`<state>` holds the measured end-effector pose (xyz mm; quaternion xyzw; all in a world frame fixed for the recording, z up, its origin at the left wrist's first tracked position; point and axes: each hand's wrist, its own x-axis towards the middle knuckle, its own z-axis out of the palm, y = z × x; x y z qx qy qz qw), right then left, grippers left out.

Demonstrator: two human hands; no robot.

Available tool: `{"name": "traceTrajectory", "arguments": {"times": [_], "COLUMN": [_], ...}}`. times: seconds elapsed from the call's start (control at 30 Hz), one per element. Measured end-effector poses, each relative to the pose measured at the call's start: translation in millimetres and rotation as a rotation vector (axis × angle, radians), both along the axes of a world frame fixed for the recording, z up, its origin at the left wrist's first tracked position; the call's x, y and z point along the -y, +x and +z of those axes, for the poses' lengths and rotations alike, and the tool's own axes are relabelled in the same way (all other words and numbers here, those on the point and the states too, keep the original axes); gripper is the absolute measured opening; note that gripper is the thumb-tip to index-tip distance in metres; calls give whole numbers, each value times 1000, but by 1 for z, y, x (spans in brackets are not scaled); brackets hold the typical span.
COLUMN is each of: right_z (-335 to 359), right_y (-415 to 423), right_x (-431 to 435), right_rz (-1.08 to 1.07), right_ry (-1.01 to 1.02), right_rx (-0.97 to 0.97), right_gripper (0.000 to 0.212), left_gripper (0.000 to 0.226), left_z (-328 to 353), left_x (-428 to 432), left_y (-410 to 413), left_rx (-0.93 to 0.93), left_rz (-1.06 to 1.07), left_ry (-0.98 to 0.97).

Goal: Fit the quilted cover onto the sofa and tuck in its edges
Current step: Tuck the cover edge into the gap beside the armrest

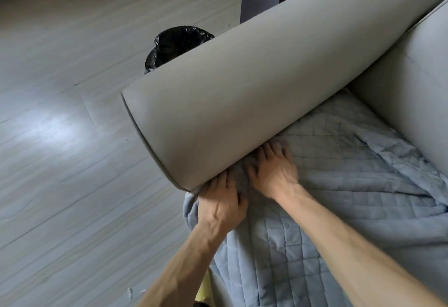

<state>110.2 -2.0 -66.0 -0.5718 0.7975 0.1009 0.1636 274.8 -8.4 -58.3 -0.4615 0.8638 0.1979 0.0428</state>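
One cover (315, 222) lies on one sofa (417, 83). Two hands are close together at its arm (242, 83). The right hand (271, 168) presses flat, fingers (269, 148) spread. The left hand (221, 201) has its fingertips hidden, grip unclear.

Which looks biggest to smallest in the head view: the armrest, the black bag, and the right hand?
Largest: armrest, by far.
Then: bag and right hand look about alike. The bag is farther off and partly hidden behind the armrest, so I won't rank them.
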Motion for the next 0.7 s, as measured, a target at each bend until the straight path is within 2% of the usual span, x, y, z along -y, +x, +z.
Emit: {"name": "traceTrajectory", "arguments": {"times": [0.1,0.23,0.4,0.6,0.7], "right_z": [-10,-11,-9,-39,-43], "right_y": [-9,-21,-13,-2,3], "right_x": [11,24,29,4,3], "right_rz": [-13,88,58,-70,-93], "right_ry": [38,148,120,-167,-269], "right_rx": [-62,-130,-124,-102,-142], "right_gripper": [80,80,75,75,71], "left_gripper": [77,75,71,68,66], "left_z": [-13,-26,-29,-55,-58], "left_x": [2,-1,15,-2,0], "left_y": [5,4,7,17,18], "left_rx": [-83,-111,-104,-177,-230], "left_rz": [-7,58,65,5,-15], "left_ry": [8,2,37,-240,-289]}}
